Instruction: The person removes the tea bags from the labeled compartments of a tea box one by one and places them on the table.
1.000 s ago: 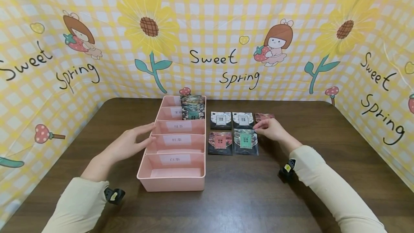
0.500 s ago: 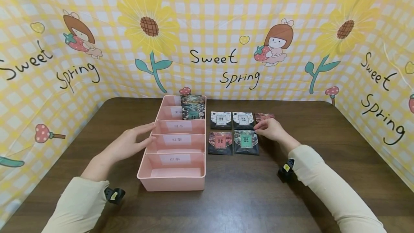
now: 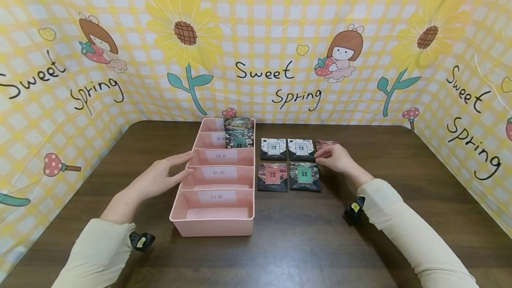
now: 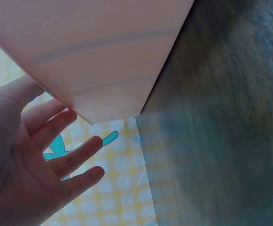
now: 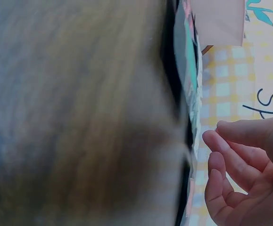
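Observation:
My left hand [image 3: 162, 177] rests its fingertips and thumb on the left rim of a pink divided box [image 3: 212, 228], fingers spread in the left wrist view. Over the right-hand packets is my right hand [image 3: 338, 159], its thumb and index finger close together by the upper right corner of a green-labelled tea packet [image 3: 305, 176]. In the right wrist view nothing shows between those fingertips. Beside the green one lies a red-labelled tea packet [image 3: 273, 177]. Behind them are two white-topped tea packets [image 3: 274, 149], plus a red tea packet [image 3: 323, 143] partly hidden by my hand.
Paper labels mark the box's compartments. Dark green-labelled packets [image 3: 239, 139] stand in the two rear ones. A brown wooden table [image 3: 296, 243] carries everything. Yellow checked cloth [image 3: 264, 34] with printed flowers and lettering hangs behind and along both sides.
The green-labelled packet has shifted very slightly right since a second ago. The right hand has moved only a touch; the left hand and box have stayed put.

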Demonstrator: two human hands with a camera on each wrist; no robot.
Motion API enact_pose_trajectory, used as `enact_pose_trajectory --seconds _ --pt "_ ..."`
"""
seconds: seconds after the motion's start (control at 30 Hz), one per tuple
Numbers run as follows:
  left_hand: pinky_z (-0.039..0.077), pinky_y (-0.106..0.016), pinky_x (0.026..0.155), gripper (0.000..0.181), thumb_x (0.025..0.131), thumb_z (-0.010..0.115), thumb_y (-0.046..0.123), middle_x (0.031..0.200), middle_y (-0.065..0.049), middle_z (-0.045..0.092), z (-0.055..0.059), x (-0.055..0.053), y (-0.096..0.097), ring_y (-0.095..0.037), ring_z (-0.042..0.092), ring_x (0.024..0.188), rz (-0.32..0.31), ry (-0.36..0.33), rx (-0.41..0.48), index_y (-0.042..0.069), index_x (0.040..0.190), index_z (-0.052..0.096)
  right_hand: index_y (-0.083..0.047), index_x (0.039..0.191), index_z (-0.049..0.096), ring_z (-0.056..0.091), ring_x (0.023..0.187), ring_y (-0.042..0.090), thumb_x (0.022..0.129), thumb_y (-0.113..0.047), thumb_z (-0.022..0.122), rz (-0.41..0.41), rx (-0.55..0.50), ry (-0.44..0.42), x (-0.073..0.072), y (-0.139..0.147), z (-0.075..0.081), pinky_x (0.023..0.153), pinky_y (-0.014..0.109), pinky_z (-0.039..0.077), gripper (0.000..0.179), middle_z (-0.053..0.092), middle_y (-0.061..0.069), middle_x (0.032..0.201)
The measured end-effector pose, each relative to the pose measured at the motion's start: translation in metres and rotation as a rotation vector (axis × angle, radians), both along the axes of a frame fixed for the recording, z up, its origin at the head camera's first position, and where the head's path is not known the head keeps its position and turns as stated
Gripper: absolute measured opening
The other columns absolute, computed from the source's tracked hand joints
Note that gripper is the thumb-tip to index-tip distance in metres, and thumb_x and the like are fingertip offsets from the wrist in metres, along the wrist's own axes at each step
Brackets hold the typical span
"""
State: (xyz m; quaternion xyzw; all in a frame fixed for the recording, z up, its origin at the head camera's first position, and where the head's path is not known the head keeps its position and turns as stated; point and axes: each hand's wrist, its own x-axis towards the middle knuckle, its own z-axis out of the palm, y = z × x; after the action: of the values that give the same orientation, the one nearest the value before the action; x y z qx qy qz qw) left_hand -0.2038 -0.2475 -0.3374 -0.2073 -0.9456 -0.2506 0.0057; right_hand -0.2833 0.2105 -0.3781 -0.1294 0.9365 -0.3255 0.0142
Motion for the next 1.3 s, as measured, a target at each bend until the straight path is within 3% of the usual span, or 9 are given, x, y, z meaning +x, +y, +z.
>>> enact_pose_trajectory --seconds 0.5,0.8,1.0,1.3 --pt "0.033 -0.056 0.106 0.054 0.094 0.055 0.031 0.142 -0.021 0.044 -0.002 -0.002 -0.002 -0.041 0.039 0.132 0.001 0.000 -0.005 0.003 0.139 0.043 0.005 0.104 0.067 0.065 0.092 0.027 0.089 -0.011 0.062 0.073 -0.067 -0.011 0.006 -0.009 0.024 0.076 0.033 0.054 0.022 0.068 0.020 0.103" --pt "0.033 -0.056 0.106 0.054 0.094 0.055 0.032 0.142 -0.021 0.044 -0.002 -0.001 -0.002 -0.041 0.039 0.132 0.006 0.004 -0.002 0.003 0.139 0.044 -0.002 0.104 0.068 0.066 0.086 0.021 0.090 -0.015 0.062 0.198 -0.103 0.030 0.010 -0.028 0.046 0.070 0.025 0.051 0.021 0.070 0.016 0.100" --pt "0.034 -0.056 0.106 0.053 0.094 0.055 0.030 0.141 -0.021 0.045 -0.003 -0.002 -0.001 -0.040 0.040 0.132 0.005 0.017 0.000 0.002 0.138 0.044 -0.007 0.105 0.069 0.063 0.082 0.016 0.090 -0.018 0.061 0.243 -0.102 0.047 0.009 -0.047 0.058 0.070 0.027 0.050 0.019 0.071 0.011 0.101" --pt "0.034 -0.057 0.106 0.055 0.094 0.055 0.032 0.142 -0.021 0.044 -0.002 -0.002 -0.002 -0.041 0.039 0.132 0.006 -0.005 -0.001 0.003 0.139 0.043 -0.006 0.107 0.067 0.066 0.090 0.028 0.092 -0.016 0.060 0.322 -0.156 0.068 -0.002 -0.076 0.067 0.075 0.031 0.053 0.020 0.070 0.014 0.101"
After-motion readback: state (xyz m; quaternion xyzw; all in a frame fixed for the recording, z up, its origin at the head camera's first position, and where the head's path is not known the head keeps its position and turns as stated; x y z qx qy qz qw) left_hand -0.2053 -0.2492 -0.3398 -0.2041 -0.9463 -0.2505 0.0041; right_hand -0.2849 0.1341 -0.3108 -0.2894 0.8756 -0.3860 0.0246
